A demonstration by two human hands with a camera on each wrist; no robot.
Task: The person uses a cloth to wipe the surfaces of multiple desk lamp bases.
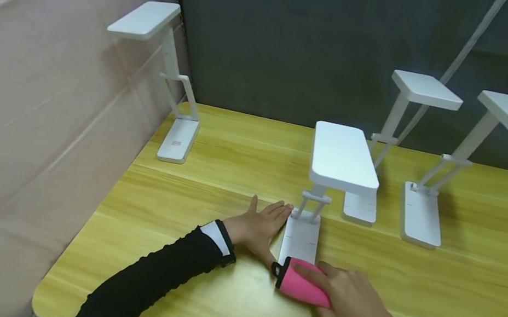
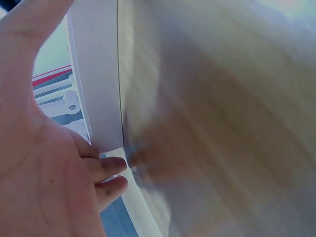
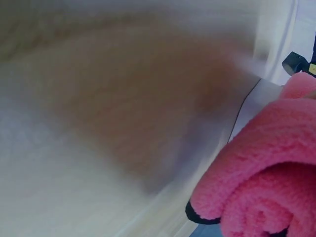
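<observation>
A white folding desk lamp stands on the table before me, its flat head raised over its base. Along the base's left side lies my left hand, fingers straight toward the lamp's hinge and thumb near the front edge. The left wrist view has that hand up against the base's white side. My right hand grips a pink folded cloth with black trim, which overlaps the base's front end. Up close in the right wrist view, the cloth looks fluffy and rolled.
Behind and to the right stand two similar lamps, one with its base just beyond the near lamp and another farther right. A third lamp is at the back left, beside the pale curtain. A dark panel rises behind the wooden table.
</observation>
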